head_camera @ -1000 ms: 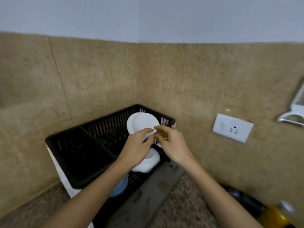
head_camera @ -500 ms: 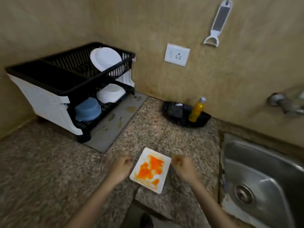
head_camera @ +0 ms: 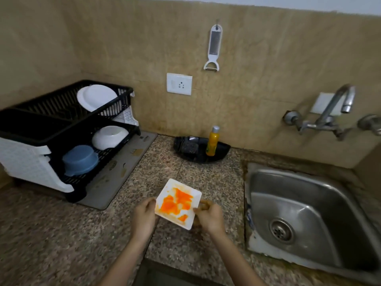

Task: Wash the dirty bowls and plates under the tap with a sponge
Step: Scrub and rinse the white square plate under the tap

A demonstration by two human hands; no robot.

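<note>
Both hands are being closed on the square plate (head_camera: pixel 178 203), whose edges were only being approached half a second ago. The left hand (head_camera: pixel 144 212) is being pinched onto the left rim, thumb on top. The right hand (head_camera: pixel 210 216) is being curled round the right rim. The orange-smeared face is thus being kept upward, so nothing is being tipped onto the counter (head_camera: pixel 51 234). Whether the plate is being lifted clear or rested on the stone cannot be told.

It is being held near the counter's front edge, just left of the sink (head_camera: pixel 288 182), with the tap (head_camera: pixel 338 104) well apart on the wall beyond. A carry to the right is being judged the likely next step.

A yellow bottle (head_camera: pixel 213 141) and what seems to be a dark scrubbing pad (head_camera: pixel 188 146) are being kept in a black tray (head_camera: pixel 223 150) against the wall, near the basin. In the dish rack (head_camera: pixel 24 159), a round white plate (head_camera: pixel 97 98) is being stood on edge. A white bowl (head_camera: pixel 110 137) and a blue bowl (head_camera: pixel 80 159) are being drained upended, apparently already washed.
</note>
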